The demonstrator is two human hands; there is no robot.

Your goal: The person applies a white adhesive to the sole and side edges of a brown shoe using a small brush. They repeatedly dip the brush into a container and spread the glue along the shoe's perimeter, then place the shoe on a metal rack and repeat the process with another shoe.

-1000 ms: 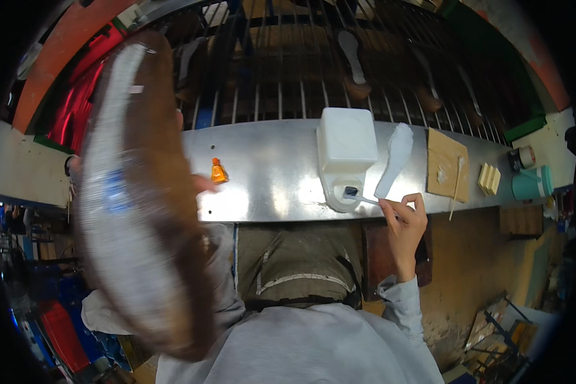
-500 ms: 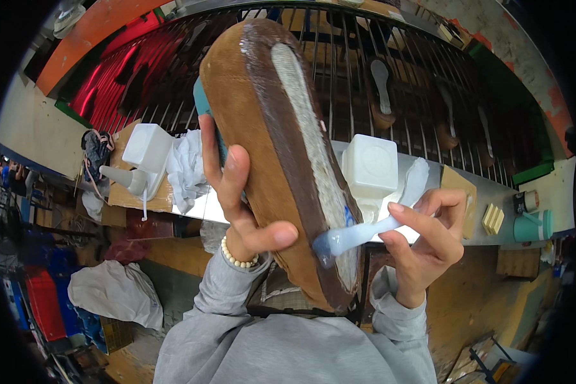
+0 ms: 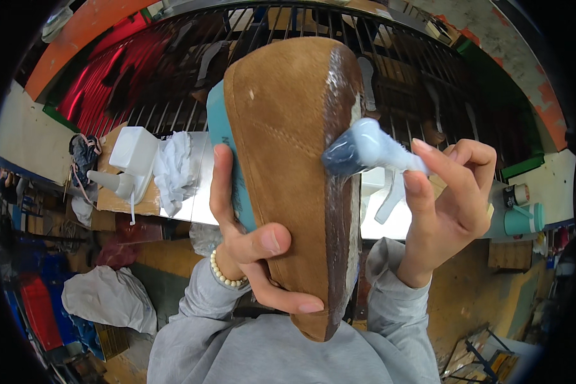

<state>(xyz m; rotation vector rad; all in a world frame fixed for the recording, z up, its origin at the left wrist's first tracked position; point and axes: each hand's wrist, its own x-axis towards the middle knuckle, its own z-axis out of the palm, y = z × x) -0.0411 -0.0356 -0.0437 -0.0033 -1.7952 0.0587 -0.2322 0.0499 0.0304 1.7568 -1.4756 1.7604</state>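
Head view shows the brown suede shoe (image 3: 278,153) turned since a half second ago: its suede side now faces you, and the pale underside has swung nearly edge-on to the right. Your narrow white brush with dark bristles (image 3: 370,142) has moved too, from the lower end of the dark brown band (image 3: 340,217) up to its upper stretch. For the work in hand, that seems to bring a different part of the band within the brush's reach.

You have the shoe up in front of your body, nearly upright. The fingers of your left hand (image 3: 243,248) are wrapped about it, the thumb pressed on the suede. The fingers of your right hand (image 3: 453,195) pinch the brush handle, and its bristles touch the band.

The suede looks soft and tan, with curved stitching across the side and a small pale mark near the broad, rounded top end. Along the band's upper part lies a wet, glossy, whitish smear; lower down it looks duller. A smooth teal form (image 3: 219,118) shows along the left edge. Beyond the shoe, at left, a crumpled white cloth (image 3: 175,171) lies by the bright metal desk (image 3: 202,201).
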